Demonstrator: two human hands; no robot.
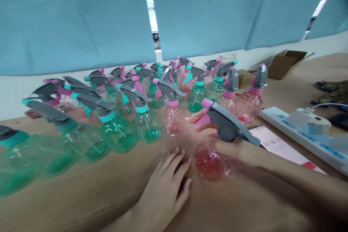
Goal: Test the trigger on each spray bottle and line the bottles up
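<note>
A pink spray bottle [213,165] with a grey trigger head and pink nozzle stands at the right of centre, near me. My right hand [221,141] is wrapped around its neck, just below the trigger head, which hides part of the fingers. My left hand [167,181] lies palm down on the table to the left of that bottle, fingers stretched out and holding nothing. Beyond it are a green spray bottle [148,125] with a teal collar and another pink spray bottle [174,119].
Several more green spray bottles [119,136] and pink ones fill the table [122,192] to the left and back. On the right are a phone [274,141] showing a timer, a white power strip [299,134] with plugs, and an opened cardboard box [284,67].
</note>
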